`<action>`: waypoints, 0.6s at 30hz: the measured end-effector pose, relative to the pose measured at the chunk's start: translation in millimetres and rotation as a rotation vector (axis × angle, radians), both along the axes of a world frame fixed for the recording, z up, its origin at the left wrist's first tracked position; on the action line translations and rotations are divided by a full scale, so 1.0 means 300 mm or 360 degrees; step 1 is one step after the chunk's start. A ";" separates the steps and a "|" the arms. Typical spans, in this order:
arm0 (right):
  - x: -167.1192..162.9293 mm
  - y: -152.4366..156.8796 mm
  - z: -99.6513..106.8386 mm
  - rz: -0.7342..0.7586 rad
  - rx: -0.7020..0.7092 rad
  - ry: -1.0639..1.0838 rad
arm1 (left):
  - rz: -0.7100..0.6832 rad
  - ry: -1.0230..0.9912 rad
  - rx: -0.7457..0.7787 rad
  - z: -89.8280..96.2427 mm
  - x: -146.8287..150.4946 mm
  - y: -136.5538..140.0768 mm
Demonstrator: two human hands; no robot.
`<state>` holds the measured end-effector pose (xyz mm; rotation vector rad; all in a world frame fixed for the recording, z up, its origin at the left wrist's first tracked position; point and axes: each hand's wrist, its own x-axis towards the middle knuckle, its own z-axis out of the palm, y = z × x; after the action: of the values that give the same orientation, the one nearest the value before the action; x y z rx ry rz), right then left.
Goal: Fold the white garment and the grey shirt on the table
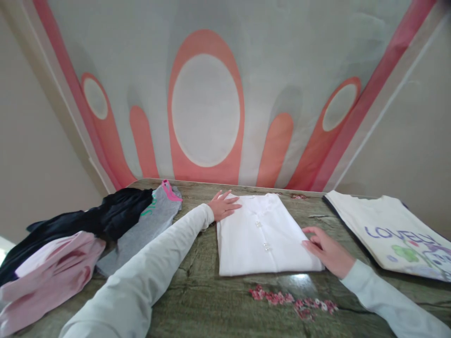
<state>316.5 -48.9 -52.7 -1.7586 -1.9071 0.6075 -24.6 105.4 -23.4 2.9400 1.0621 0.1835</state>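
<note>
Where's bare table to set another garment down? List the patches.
Free: the front strip of table below the white shirt, apart from its pink flower pattern, and the gap between shirt and printed tee. Crowded: the left end, under the clothes pile.

A single head-worn camera looks forward and down, close over the green marbled stone desk [211,305], facing the orange-patterned wall [206,110].

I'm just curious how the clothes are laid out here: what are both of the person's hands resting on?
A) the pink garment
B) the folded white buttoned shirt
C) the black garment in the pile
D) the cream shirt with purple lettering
B: the left hand lies flat on the far left corner of the folded white buttoned shirt, and the right hand presses its right edge.
</note>
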 end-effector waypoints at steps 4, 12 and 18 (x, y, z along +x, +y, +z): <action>0.001 -0.030 0.002 -0.0078 0.0010 0.0122 | 0.0065 -0.0094 0.0073 0.009 0.023 0.045; 0.062 0.056 -0.045 -0.0125 -0.0057 0.0447 | 0.0851 -0.1073 -0.0667 -0.032 -0.110 -0.037; 0.079 0.298 -0.085 -0.0212 0.0123 0.0415 | 0.1058 -0.1293 -0.1064 -0.036 -0.106 -0.072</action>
<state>340.1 40.4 -78.2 -1.6530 -1.6026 0.6689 -56.3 83.7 -34.2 1.5959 1.4720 0.7560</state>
